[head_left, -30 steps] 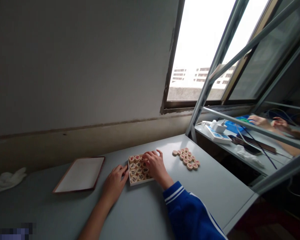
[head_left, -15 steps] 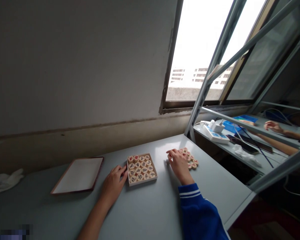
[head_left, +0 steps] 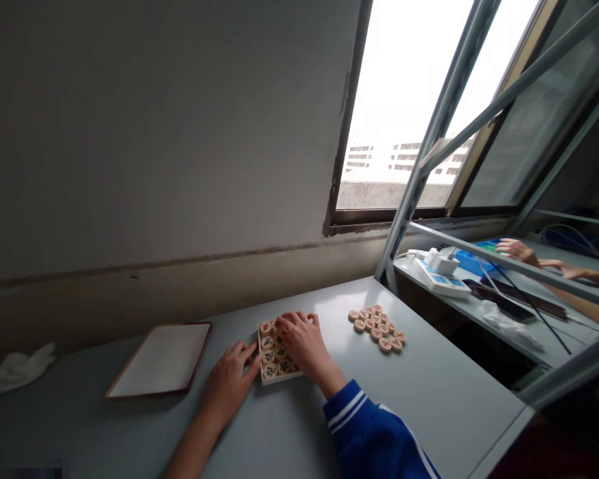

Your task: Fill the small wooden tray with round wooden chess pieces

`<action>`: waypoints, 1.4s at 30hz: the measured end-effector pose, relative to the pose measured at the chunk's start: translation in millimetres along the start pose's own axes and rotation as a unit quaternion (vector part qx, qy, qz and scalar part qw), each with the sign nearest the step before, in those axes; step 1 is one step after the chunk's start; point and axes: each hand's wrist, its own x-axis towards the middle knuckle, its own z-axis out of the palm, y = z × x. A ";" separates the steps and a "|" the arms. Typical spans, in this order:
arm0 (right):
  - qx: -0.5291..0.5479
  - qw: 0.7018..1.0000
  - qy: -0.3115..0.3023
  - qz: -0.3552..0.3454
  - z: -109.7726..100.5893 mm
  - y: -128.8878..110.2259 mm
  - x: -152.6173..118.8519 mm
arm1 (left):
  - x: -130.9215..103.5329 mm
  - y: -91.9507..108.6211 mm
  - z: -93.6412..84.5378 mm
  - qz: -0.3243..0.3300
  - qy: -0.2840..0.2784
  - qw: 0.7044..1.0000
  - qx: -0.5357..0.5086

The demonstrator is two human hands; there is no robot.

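While the grey tabletop point(head_left: 404, 392) spreads under the window, the flat lid point(head_left: 160, 359) lies on it to your left, well apart from the small box point(head_left: 274, 378) of round wooden pieces in front of you. Your left hand point(head_left: 228, 382) rests flat against the box's left edge, fingers loosely together. Your right hand point(head_left: 304, 346) lies over the box, fingertips bent down onto the pieces; whether they pinch one you cannot tell. Loose pieces point(head_left: 377, 326) cluster to the right.
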 end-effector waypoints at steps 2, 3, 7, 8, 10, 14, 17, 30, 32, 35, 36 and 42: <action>0.006 1.000 0.010 0.012 5.5 -2.0 3.1 | 0.6 -0.5 0.2 -0.004 -0.004 1.000 0.009; 0.009 1.000 0.019 0.022 6.4 -1.6 4.2 | 0.9 -0.8 0.6 -0.005 -0.004 1.000 0.013; 0.018 0.998 0.037 0.050 -1.6 3.1 5.0 | 1.8 -1.9 1.7 0.005 -0.001 1.000 0.015; 0.016 0.997 0.043 0.058 -6.4 5.3 3.8 | 1.8 -1.8 1.8 0.007 -0.002 1.000 0.014; 0.002 0.995 0.063 0.081 -18.9 12.0 -2.3 | 1.8 -1.4 1.8 0.006 -0.002 1.000 0.014; -0.058 0.982 0.075 0.161 -46.8 39.9 -31.7 | 1.8 -0.9 2.1 0.004 0.000 1.000 0.019; -0.122 0.970 0.042 0.206 -59.9 70.3 -60.0 | 1.8 -1.6 3.0 0.003 0.001 1.000 0.021; -0.218 0.944 -0.015 0.248 -71.6 78.4 -71.9 | 0.6 -0.4 2.3 0.001 0.006 1.000 0.020; -0.226 0.936 -0.027 0.270 -71.8 81.0 -75.7 | 0.7 -0.3 2.1 0.003 0.002 1.000 0.022; -0.225 0.936 -0.033 0.268 -71.0 85.6 -79.6 | 1.1 -1.3 2.7 0.006 0.001 1.000 0.025; -0.221 0.938 -0.031 0.264 -70.7 86.7 -80.4 | 1.3 -1.8 3.1 0.006 0.002 1.000 0.025; -0.160 0.961 -0.001 0.226 -70.9 76.8 -76.0 | 0.7 -2.9 4.3 0.008 0.005 1.000 0.025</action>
